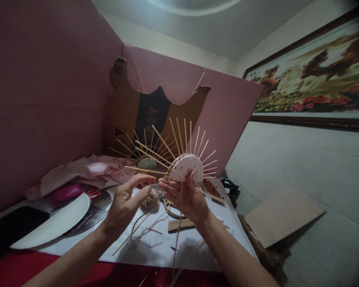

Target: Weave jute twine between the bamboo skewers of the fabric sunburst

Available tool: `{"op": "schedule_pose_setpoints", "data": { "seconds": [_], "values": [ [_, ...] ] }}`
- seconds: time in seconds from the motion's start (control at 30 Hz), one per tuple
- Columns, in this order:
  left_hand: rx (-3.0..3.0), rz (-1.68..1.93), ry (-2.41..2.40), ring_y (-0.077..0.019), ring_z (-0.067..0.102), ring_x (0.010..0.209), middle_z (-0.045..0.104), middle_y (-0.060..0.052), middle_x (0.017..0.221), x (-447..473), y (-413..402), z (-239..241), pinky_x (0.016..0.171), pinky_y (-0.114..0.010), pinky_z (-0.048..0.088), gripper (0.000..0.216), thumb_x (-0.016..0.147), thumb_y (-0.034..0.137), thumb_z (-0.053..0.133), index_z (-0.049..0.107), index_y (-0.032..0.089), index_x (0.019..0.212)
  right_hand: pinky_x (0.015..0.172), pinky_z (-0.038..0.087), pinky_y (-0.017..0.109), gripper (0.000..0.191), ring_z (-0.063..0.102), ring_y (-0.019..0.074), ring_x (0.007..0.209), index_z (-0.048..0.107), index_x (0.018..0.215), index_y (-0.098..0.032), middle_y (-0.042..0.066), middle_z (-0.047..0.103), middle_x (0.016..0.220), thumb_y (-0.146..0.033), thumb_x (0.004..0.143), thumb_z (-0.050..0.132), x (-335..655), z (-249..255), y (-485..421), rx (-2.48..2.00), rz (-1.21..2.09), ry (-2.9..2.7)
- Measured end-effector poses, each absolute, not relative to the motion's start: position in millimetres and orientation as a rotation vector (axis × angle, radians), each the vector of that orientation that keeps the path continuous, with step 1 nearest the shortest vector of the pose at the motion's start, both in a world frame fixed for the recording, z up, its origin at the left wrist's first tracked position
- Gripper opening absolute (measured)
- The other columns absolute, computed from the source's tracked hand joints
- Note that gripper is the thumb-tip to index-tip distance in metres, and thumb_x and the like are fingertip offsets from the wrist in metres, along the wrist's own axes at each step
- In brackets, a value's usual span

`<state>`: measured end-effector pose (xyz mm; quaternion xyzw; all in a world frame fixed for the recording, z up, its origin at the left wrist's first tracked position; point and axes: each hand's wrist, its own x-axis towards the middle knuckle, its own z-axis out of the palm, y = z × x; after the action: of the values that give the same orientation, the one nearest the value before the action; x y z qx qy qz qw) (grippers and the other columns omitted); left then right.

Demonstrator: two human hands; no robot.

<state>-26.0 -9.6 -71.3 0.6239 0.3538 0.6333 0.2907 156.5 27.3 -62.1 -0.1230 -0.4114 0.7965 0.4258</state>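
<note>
My right hand (190, 199) grips a half-round piece (188, 165) covered in pink-dotted white cloth, thumb on its front face. Thin wooden sticks (177, 135) fan out from its curved edge. Brown twine (181, 195) runs along that edge, loops across the front and hangs down past my wrist. Just left of the piece, my left hand (128, 199) has its thumb and index finger apart, with nothing visible between them. Behind stands a second fan of sticks with a half-round base (147, 162). A ball of twine (150, 200) lies below, between my hands.
Scissors (171, 208), a flat wooden strip (181, 225) and twine scraps lie on the white tabletop (149, 251). At left are a white half-disc (56, 223), a dark flat object (14, 227), a magenta pouch (66, 193) and dotted cloth (77, 171). Torn cardboard (122, 111) stands behind.
</note>
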Motion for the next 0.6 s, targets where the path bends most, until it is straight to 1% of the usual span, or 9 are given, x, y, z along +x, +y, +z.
{"op": "schedule_pose_setpoints", "data": {
  "seconds": [0.07,0.13,0.23,0.3,0.37,0.5,0.57,0.6],
  "values": [
    [1.626,1.664,0.925,-0.0209,0.060,0.096,0.067,-0.008,0.105,-22,-10,-75,0.084,-0.033,0.045,0.025,0.082,0.032,0.058,0.067,0.018,0.101,0.081,0.051,0.027,0.075,0.068,0.0183,0.096,0.065,0.101,-0.005,0.015,0.072,0.099,-0.070,0.084,0.031,152,-66,26,-0.314,2.001,-0.997],
    [1.592,1.641,0.933,-0.0205,0.060,0.092,0.067,-0.008,0.103,-18,-9,-79,0.081,-0.033,0.047,0.027,0.083,0.034,0.059,0.067,0.017,0.102,0.081,0.051,0.028,0.071,0.069,0.0182,0.092,0.066,0.100,-0.007,0.013,0.073,0.096,-0.069,0.084,0.034,148,-70,24,-0.336,2.009,-0.952],
    [1.592,1.725,0.928,-0.0182,0.060,0.084,0.068,-0.006,0.092,-15,-8,-84,0.075,-0.030,0.047,0.020,0.080,0.031,0.063,0.069,0.017,0.092,0.079,0.051,0.029,0.064,0.070,0.0173,0.085,0.066,0.097,-0.009,0.011,0.074,0.088,-0.066,0.085,0.040,144,-73,21,-0.367,2.029,-0.885],
    [1.634,1.820,0.904,-0.0176,0.060,0.085,0.067,-0.005,0.088,-14,-8,-85,0.074,-0.028,0.046,0.012,0.077,0.027,0.066,0.070,0.018,0.085,0.077,0.051,0.028,0.063,0.070,0.0165,0.083,0.067,0.095,-0.009,0.009,0.075,0.086,-0.065,0.085,0.041,142,-75,19,-0.376,2.043,-0.866],
    [1.697,1.876,0.904,-0.0175,0.059,0.087,0.066,-0.005,0.088,-15,-8,-84,0.074,-0.027,0.046,0.008,0.077,0.024,0.066,0.069,0.018,0.081,0.074,0.051,0.027,0.063,0.069,0.0161,0.081,0.067,0.094,-0.009,0.009,0.074,0.085,-0.066,0.084,0.042,141,-76,19,-0.370,2.059,-0.868],
    [1.863,1.932,0.932,-0.0177,0.057,0.092,0.062,-0.005,0.091,-15,-10,-80,0.081,-0.029,0.044,0.005,0.080,0.019,0.061,0.065,0.017,0.080,0.061,0.050,0.023,0.059,0.067,0.0150,0.075,0.066,0.096,-0.013,0.008,0.073,0.089,-0.066,0.083,0.045,138,-77,18,-0.340,2.068,-0.868],
    [1.934,1.945,0.965,-0.0173,0.057,0.091,0.062,-0.005,0.091,-14,-12,-79,0.083,-0.030,0.043,0.006,0.082,0.017,0.057,0.063,0.017,0.081,0.062,0.051,0.024,0.054,0.065,0.0139,0.070,0.067,0.089,-0.014,0.005,0.072,0.082,-0.064,0.083,0.047,135,-77,18,-0.330,2.066,-0.810],
    [1.958,1.939,1.004,-0.0166,0.057,0.088,0.062,-0.004,0.089,-13,-13,-80,0.082,-0.029,0.044,0.007,0.083,0.017,0.055,0.062,0.017,0.082,0.062,0.051,0.024,0.052,0.064,0.0128,0.067,0.066,0.086,-0.014,0.004,0.071,0.077,-0.063,0.083,0.049,134,-77,18,-0.323,2.066,-0.776]
  ]
}}
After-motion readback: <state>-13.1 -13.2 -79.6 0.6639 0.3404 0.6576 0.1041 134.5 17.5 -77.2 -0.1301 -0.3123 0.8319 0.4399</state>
